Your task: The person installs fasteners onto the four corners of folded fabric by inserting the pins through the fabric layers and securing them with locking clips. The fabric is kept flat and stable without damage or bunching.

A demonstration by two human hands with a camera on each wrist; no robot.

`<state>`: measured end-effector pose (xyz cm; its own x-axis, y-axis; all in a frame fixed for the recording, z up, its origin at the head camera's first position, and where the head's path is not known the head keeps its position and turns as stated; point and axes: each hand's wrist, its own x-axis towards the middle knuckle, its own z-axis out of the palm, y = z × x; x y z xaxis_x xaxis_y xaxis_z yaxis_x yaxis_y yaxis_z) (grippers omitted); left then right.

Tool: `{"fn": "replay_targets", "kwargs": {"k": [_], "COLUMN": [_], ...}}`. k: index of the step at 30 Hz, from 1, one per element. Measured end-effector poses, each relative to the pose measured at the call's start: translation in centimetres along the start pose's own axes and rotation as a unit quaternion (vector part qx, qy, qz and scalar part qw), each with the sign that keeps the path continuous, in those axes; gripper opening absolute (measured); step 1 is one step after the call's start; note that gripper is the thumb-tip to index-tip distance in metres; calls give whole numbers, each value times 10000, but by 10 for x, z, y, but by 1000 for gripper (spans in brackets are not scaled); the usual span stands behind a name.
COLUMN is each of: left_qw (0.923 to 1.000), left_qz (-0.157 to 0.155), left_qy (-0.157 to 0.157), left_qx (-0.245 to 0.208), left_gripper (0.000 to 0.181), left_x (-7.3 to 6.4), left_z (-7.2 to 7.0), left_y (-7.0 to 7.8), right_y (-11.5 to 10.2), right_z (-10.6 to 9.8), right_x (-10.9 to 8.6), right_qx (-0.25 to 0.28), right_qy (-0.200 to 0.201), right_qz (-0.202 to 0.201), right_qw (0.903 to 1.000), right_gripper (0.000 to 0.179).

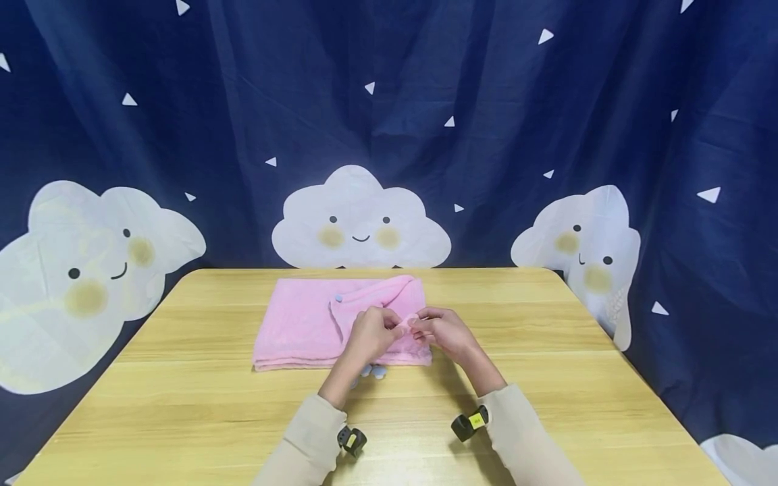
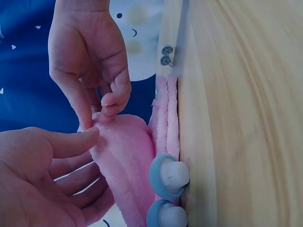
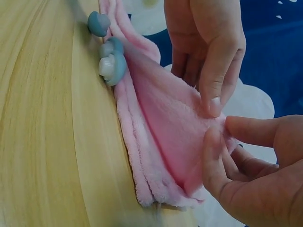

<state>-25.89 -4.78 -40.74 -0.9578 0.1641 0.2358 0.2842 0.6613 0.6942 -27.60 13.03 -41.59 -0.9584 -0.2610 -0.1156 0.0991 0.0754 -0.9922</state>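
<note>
A pink plush blanket (image 1: 298,317) lies folded on the table, its top layer turned back into a flap. My left hand (image 1: 369,334) pinches the raised edge of that flap between thumb and finger. Close beside it, my right hand (image 1: 448,332) pinches the same edge, the two sets of fingertips almost meeting. In the right wrist view the lifted pink cloth (image 3: 165,111) slopes up to both hands. Several blue and white mushroom-shaped quilt fasteners (image 2: 170,177) lie on the table along the blanket's near edge. A small blue round piece (image 1: 339,298) shows on the flap's left part.
The light wooden table (image 1: 182,405) extends around the blanket to both sides and toward me. Behind it hangs a dark blue curtain (image 1: 243,101) with smiling clouds. Black cameras (image 1: 467,426) are strapped at both wrists over beige sleeves (image 1: 525,432).
</note>
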Motion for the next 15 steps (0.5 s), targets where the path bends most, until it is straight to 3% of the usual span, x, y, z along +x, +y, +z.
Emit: {"fn": "replay_targets", "kwargs": {"k": [15], "left_qw": [9998], "left_qz": [-89], "left_qy": [-28], "left_qx": [-160], "left_gripper": [6], "left_x": [1], "left_z": [3], "left_y": [1], "right_y": [-2], "right_z": [0], "right_x": [-1], "right_qx": [18], "right_qy": [-16], "right_qz": [37], "right_qw": [10000], "right_gripper": [23]}}
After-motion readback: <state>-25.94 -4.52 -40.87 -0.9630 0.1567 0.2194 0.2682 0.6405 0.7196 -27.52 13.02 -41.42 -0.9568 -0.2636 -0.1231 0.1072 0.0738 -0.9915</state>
